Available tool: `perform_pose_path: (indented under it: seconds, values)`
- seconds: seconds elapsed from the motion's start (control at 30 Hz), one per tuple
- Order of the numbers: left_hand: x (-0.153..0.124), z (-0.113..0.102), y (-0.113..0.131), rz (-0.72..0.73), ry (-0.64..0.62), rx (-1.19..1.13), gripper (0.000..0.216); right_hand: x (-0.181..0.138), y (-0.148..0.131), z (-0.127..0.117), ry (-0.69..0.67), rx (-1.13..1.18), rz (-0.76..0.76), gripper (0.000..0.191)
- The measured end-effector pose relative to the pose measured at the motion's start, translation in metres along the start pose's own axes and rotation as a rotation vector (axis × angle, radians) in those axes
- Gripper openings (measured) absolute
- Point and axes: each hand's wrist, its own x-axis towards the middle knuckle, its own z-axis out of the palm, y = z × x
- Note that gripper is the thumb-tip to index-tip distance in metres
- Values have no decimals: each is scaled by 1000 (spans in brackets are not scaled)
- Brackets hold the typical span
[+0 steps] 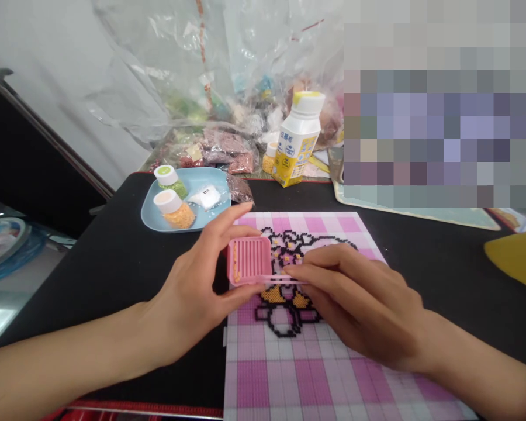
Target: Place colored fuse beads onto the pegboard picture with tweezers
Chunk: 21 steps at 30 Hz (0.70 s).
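Note:
My left hand [188,286] grips a small pink ridged bead tray [249,260] between thumb and fingers, tilted toward me. A line of small yellow-orange beads [235,263] lies along its left groove. Pinched in the fingers of my right hand [359,292] is a thin pale-pink tool [278,279], its tip at the tray's lower edge; its exact kind is unclear. Below both hands lies a pink-and-white checked pegboard [280,374]. On it is a bead pattern [284,336] with black outlines and yellow-orange patches, partly covered by my right hand.
A blue plate [146,210] at the back left carries two bead jars [175,210] and a small white packet [207,197]. Behind the board stand a yellow-and-white bottle [298,140] and bagged beads [228,146]. A yellow object [517,257] is at the right edge.

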Motion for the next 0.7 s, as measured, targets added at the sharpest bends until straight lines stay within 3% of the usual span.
perform_pose_path:
  seconds: [0.2,0.7]
  values:
    - [9,-4,-1,-20,191,42,76,3,2,-2,12,-59,-26,10]
    - [8,-1,-1,-8,151,45,75,2,4,5,-91,-36,-49,8]
